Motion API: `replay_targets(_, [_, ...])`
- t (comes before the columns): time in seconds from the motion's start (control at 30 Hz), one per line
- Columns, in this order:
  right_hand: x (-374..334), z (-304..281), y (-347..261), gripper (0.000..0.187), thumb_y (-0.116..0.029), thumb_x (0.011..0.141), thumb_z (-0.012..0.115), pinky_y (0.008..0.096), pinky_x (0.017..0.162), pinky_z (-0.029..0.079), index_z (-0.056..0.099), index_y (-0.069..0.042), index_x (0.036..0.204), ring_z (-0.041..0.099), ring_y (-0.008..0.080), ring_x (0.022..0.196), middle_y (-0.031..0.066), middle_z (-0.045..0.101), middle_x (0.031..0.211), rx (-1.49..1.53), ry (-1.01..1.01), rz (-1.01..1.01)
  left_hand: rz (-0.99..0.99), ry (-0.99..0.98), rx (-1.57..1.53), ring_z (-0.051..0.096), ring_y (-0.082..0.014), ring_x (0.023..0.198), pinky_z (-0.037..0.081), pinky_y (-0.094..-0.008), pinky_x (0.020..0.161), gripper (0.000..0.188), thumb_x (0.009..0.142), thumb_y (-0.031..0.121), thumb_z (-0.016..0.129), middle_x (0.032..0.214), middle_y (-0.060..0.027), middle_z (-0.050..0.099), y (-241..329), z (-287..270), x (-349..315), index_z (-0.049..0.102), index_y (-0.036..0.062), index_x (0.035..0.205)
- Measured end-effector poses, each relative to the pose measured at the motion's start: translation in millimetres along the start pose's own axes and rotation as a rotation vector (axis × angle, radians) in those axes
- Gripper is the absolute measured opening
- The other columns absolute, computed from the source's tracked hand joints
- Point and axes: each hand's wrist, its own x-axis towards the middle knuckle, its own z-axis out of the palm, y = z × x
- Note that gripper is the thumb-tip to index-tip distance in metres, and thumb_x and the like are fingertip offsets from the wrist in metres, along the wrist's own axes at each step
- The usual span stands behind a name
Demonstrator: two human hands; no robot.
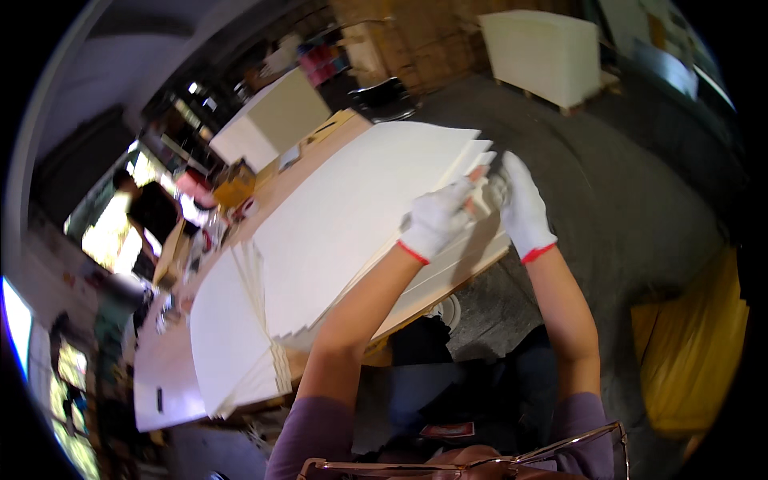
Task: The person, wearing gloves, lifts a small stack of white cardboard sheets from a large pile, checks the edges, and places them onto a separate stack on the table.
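Note:
A broad stack of white sheets (344,208), fanned into steps along its right edge, lies on the table in front of me. My left hand (438,216), in a white glove with a red cuff and bare fingertips, is over the stack's right end, index finger and thumb apart. Just beyond the stepped edge, my right hand (524,204) is raised in a matching glove, its fingers stretched upward and its greyish palm turned toward the stack. Motion blurs both hands somewhat, and I make out nothing held in either. A second fanned stack of white sheets (228,328) lies to the left.
The wooden table (172,392) runs toward the back left, with small items and a cardboard box (234,186) along its far side. A person (154,210) in dark clothes stands beyond it. A large white stack (544,60) rests on a pallet; yellow material (690,352) is at right.

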Motion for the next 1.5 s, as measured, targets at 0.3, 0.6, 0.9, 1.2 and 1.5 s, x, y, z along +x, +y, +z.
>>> replay_targets(0.3, [-71.8,60.4,61.6,0.035,-0.033,0.099,0.071,0.0369,0.084,0.061,0.062,-0.005,0.117,0.066,0.0248,0.104,0.0092,0.065,0.117,-0.011,-0.297,0.743,0.084,0.252,-0.052,0.068,-0.0321,0.079,0.055,-0.0433,0.063,0.013,0.079,0.015,0.072,0.107,-0.0103,0.069,21.1,-58.3,-167.5,0.066,0.015,0.09])
replay_targets(0.6, [-74.3,64.5,67.3,0.038,-0.025,0.101,0.069,0.0383,0.101,0.057,0.059,-0.005,0.13,0.059,0.0196,0.121,0.0041,0.06,0.129,-0.207,-0.41,0.591,-0.457,0.221,0.089,0.071,-0.0296,0.082,0.057,-0.0418,0.064,0.015,0.081,0.019,0.073,0.118,-0.0029,0.071,-12.8,-81.0,-253.4,0.067,0.0154,0.094])
replay_targets(0.9, [-129.0,-6.4,-66.4,0.049,-0.025,0.103,0.064,0.0262,0.099,0.055,0.053,0.002,0.142,0.061,0.0153,0.121,0.007,0.06,0.137,-0.437,-0.281,0.497,-0.982,0.658,-1.888,0.052,-0.023,0.139,0.041,-0.0394,0.118,0.053,0.112,0.036,0.038,0.155,-0.0117,0.05,-5.8,-72.5,-320.8,0.038,0.0088,0.158])
replay_targets(1.2, [-148.4,-78.3,-106.9,0.035,-0.027,0.103,0.063,0.0182,0.056,0.052,0.061,-0.003,0.129,0.068,0.0069,0.081,0.0045,0.07,0.113,-0.483,-0.327,0.499,-1.286,0.406,-1.434,0.068,-0.0201,0.102,0.056,-0.0345,0.091,0.052,0.091,0.024,0.076,0.119,-0.0105,0.069,29.9,-130.9,-301.0,0.059,-0.0017,0.133])
replay_targets(1.5, [-132.0,-64.0,-93.7,0.045,-0.022,0.105,0.056,0.036,0.106,0.048,0.053,0.006,0.14,0.059,0.0217,0.122,0.0127,0.06,0.135,-0.442,-0.375,0.287,-1.083,0.609,-0.947,0.066,-0.0216,0.109,0.054,-0.0373,0.096,0.051,0.093,0.014,0.069,0.125,-0.0134,0.066,72.7,-178.1,-310.5,0.052,-0.0027,0.139])
